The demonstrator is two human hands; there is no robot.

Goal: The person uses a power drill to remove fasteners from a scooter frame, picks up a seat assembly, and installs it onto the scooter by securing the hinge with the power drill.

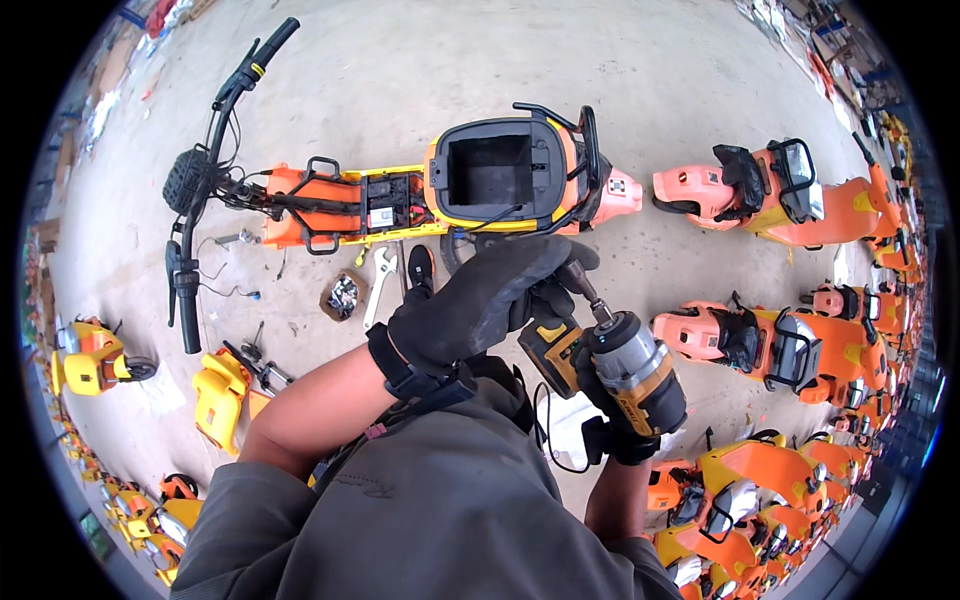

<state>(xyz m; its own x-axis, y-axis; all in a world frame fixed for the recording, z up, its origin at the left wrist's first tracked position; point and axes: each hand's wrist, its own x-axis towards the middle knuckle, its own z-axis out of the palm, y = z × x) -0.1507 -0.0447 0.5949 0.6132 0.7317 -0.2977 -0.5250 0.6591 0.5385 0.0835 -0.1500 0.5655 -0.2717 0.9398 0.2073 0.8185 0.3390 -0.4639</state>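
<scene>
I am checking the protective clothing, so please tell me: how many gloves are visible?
2: one on the left hand, which is at the socket; one on the right hand, which grips the drill and is partly hidden by it.

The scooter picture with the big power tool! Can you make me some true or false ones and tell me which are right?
1. The right hand holds the power tool. True.
2. Both gloves are white. False: the gloves are dark.
3. A wrench lies on the floor. True.
4. The nearest scooter's storage box is covered by a lid. False: the storage box is open on top.
5. The nearest scooter has its handlebar toward the picture's left. True.
6. The wrench is bright red. False: it is silvery.
</scene>
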